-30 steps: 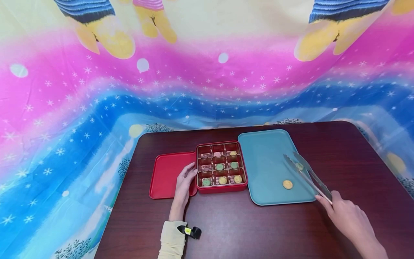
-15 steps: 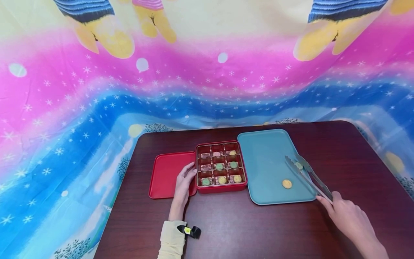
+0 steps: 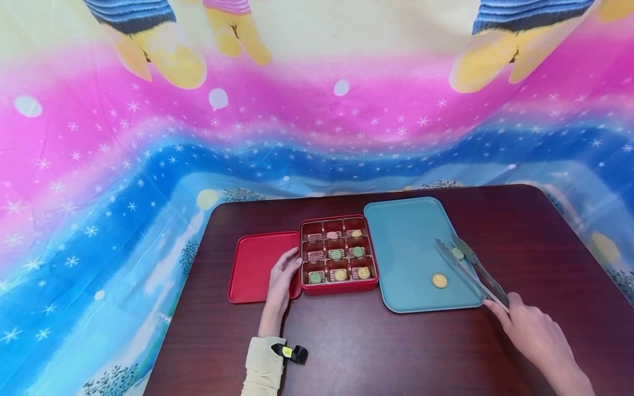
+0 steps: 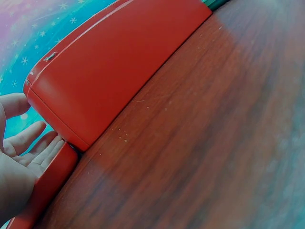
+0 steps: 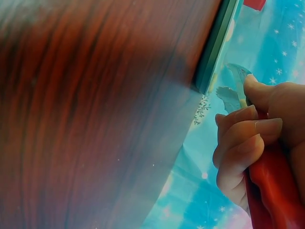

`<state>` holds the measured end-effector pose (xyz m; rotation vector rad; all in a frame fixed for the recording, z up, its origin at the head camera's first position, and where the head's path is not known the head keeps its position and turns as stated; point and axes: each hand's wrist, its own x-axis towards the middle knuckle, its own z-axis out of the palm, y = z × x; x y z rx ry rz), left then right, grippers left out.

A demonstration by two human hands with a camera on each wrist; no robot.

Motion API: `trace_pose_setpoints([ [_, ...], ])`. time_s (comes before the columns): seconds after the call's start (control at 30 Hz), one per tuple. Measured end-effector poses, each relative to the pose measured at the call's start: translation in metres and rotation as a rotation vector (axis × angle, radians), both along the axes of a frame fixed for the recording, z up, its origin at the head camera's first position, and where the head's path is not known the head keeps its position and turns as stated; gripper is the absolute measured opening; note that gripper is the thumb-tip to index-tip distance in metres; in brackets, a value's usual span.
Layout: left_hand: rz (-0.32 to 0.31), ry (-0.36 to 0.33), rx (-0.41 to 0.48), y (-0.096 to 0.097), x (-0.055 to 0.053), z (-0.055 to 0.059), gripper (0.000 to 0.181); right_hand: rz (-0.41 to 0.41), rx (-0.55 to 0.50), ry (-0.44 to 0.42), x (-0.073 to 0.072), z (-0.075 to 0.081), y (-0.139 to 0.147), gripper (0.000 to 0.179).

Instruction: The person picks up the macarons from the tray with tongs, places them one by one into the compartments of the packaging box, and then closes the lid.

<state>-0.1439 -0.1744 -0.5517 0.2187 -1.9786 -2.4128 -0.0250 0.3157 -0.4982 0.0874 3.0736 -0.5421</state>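
Observation:
My right hand [image 3: 537, 333] grips the red handle [image 5: 274, 186] of metal tongs [image 3: 487, 279], fingers curled round it. The tong tips stand apart on either side of a green cookie [image 3: 457, 253], over the right part of the teal tray [image 3: 406, 231]. Closer to the tray's front lies a yellow cookie [image 3: 439, 281]. My left hand [image 3: 282, 279] lies over the red lid [image 3: 252, 264], its loosely bent fingers right at the left side of a red tin [image 3: 342, 289]. Green, yellow and pink cookies sit in several of the tin's compartments.
The tin stands between lid and tray on a dark wooden table [image 3: 346, 346]. Behind the table hangs a colourful snowflake-print cloth [image 3: 317, 126]. A black strap [image 3: 297, 355] with a yellow tag sits on the left sleeve [image 3: 264, 366].
Over the last second the tongs shift very slightly and stay around the green cookie. The left hand keeps its place by the tin.

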Motion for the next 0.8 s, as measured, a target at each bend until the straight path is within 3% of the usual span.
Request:
trace_pose_setpoints([
  [0.33,-0.013,0.016,-0.008,-0.001,-0.001,-0.001,0.049,0.013,-0.015,-0.141,-0.001,0.005,0.000,0.059],
  [0.8,0.009,-0.010,-0.007,0.001,-0.001,0.001,0.047,0.119,-0.015,-0.095,0.010,-0.002,0.005,0.044],
])
